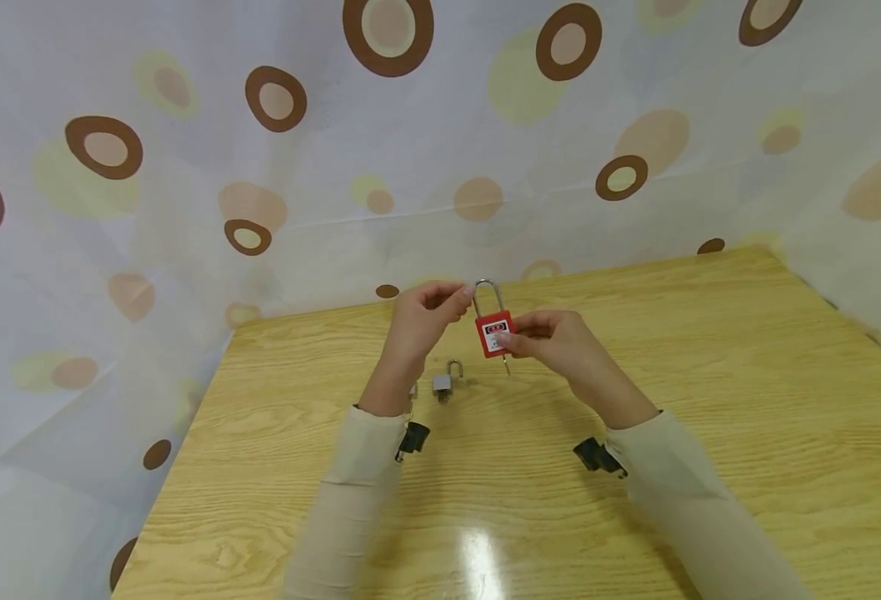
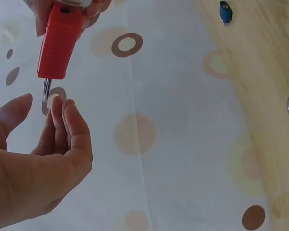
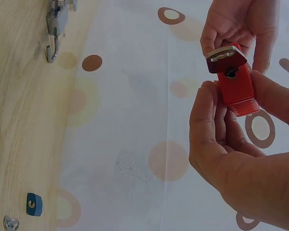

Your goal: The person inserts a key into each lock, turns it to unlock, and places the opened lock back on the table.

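A red padlock [image 1: 489, 343] with a white label and a tall metal shackle [image 1: 488, 283] is held up above the table. My right hand [image 1: 560, 342] grips its body between thumb and fingers. At the bottom of the padlock a metal key [image 3: 226, 58] sticks out by the keyhole. My left hand [image 1: 428, 321] is raised at the shackle, its fingertips close to the metal. In the left wrist view the left thumb [image 2: 19, 108] stands apart from the fingers, with the shackle's end just above them; whether they touch it cannot be seen.
A grey padlock [image 1: 443, 383] with its shackle open lies on the wooden table [image 1: 297, 500]. Another small metal item [image 1: 412, 392] is partly hidden by the left wrist. A blue lock [image 3: 33, 204] lies near the table's edge. A dotted cloth [image 1: 440, 150] hangs behind.
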`<action>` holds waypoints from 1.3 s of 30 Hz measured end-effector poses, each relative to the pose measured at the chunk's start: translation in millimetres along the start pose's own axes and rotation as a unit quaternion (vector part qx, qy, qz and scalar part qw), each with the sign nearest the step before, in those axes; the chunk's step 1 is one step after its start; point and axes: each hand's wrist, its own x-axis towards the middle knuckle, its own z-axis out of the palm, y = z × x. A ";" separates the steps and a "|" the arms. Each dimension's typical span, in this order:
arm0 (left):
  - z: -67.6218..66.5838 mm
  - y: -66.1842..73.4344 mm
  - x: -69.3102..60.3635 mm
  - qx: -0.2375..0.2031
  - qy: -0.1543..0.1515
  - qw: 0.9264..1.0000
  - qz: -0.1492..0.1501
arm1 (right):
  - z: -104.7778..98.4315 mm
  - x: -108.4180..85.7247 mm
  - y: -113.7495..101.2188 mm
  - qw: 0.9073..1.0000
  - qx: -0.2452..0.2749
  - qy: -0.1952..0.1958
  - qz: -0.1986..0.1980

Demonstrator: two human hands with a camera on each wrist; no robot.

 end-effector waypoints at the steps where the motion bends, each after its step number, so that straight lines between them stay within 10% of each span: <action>1: -1.4 2.0 2.1 0.009 -0.005 1.000 0.005 | 0.5 -0.4 -0.3 1.000 -0.002 -0.001 -0.001; 9: -3.9 6.8 9.0 0.023 -0.038 0.999 0.012 | 1.6 -1.2 1.2 1.000 -0.006 -0.008 0.002; 39: -5.0 18.1 14.8 0.021 -0.012 0.999 0.025 | 3.5 -1.0 5.2 1.000 -0.001 -0.008 -0.010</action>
